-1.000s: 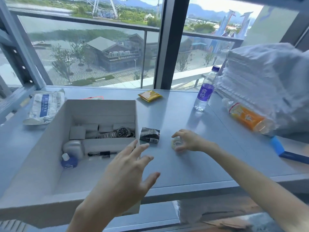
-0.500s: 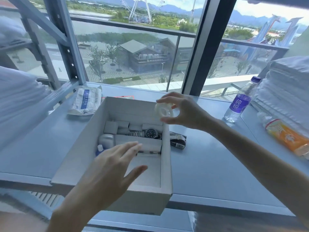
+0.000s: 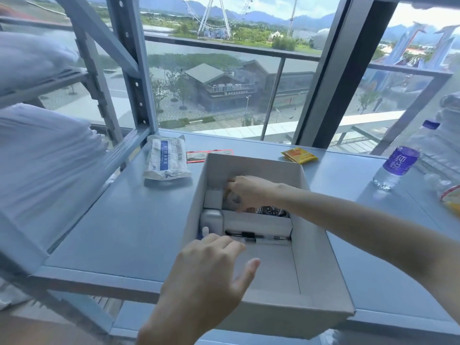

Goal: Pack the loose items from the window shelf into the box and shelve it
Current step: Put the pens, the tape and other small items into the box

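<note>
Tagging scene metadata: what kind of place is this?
Probably a storage or linen room on an upper floor: grey metal racking holds folded white linens, and the big window looks down on rooftops and a Ferris wheel.

right hand [image 3: 251, 192]: pinches tape roll [image 3: 234, 199] inside box [image 3: 312, 257] | left hand [image 3: 209, 272]: spread, over box front

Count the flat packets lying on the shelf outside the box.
3: white-and-blue plastic packet left of the white cardboard box, red-edged flat packet behind its far-left corner, yellow foil packet behind its far-right corner. The box or arm may hide more.
</note>
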A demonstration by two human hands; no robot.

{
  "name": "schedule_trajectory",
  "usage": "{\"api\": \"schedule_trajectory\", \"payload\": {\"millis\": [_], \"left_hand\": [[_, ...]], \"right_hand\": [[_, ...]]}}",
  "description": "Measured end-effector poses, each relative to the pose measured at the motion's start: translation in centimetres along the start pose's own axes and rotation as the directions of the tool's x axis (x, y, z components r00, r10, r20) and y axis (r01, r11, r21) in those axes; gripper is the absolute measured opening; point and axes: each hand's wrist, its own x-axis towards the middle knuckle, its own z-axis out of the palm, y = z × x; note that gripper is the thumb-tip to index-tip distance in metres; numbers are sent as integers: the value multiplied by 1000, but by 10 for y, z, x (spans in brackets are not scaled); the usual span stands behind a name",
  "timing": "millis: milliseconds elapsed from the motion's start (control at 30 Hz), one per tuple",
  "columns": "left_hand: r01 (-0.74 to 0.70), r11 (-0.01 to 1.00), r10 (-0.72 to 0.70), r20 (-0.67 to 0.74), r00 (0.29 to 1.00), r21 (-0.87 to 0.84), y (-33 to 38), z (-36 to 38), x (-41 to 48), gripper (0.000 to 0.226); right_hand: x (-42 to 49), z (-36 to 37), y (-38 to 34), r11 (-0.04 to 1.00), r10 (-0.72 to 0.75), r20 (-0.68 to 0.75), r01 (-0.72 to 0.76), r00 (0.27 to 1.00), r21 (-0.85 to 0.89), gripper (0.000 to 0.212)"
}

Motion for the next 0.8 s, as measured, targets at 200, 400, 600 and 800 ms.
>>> {"api": "schedule_trajectory", "payload": {"millis": [200,400,600,800], "left_hand": [[-7,1000,7,-20,1000,2,-4,3,0,41],[-56,998,56,-46,997,5,-6,2,-3,38],[-75,996,78,-56,995,49,12,6,7,45],[-152,988,152,-27,988,23,63,30,21,62]], "right_hand": [[-13,-7,-4,996,-10,-62,15,998,85,56],[-92,-40,31,970,16,-573,126,820,208,19],[-157,24,97,891,382,-463,-185,800,416,12],[-154,82,115,800,405,25,-368,914,474,37]]}}
